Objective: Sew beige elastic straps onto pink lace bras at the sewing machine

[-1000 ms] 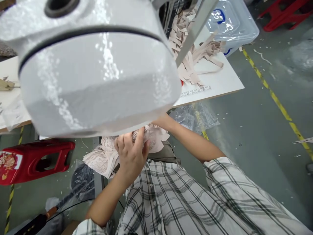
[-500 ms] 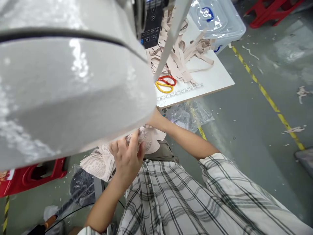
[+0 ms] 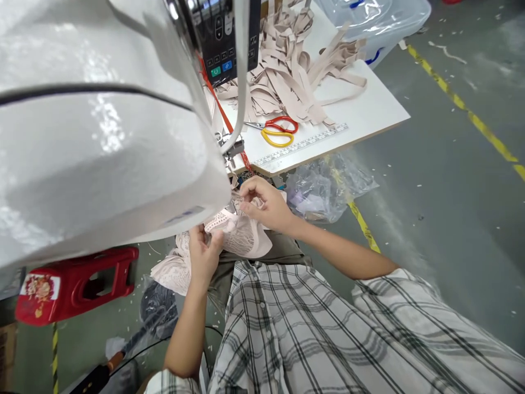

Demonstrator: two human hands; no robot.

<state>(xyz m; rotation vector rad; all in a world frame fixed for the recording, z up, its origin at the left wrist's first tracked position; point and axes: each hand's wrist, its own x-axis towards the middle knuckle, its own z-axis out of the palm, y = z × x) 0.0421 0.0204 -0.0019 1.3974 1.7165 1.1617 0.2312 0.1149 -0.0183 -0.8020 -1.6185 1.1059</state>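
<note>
A pale pink lace bra (image 3: 246, 241) with rounded cups lies across my lap, under the head of a white sewing machine (image 3: 123, 158). My left hand (image 3: 204, 254) grips its left edge, thumb on top and fingers partly hidden behind the cloth. At the upper right edge, my right hand (image 3: 268, 205) pinches the lace between thumb and bent fingers, close to the machine's needle area. More pale lace pieces (image 3: 174, 271) hang in a stack beside my left hand.
On the white table (image 3: 369, 109) lie red-and-yellow scissors (image 3: 281, 131), a clear ruler (image 3: 303, 145) and a heap of beige strips (image 3: 283, 82). A control panel (image 3: 225, 44) stands behind. A plastic bag (image 3: 324, 189), a red stool (image 3: 82, 284) and a lidded bin (image 3: 381, 27) are around.
My right hand has come out from behind the machine head and now pinches the lace. My left hand has turned and shifted down the bra's left edge. The view has shifted, showing more of the table.
</note>
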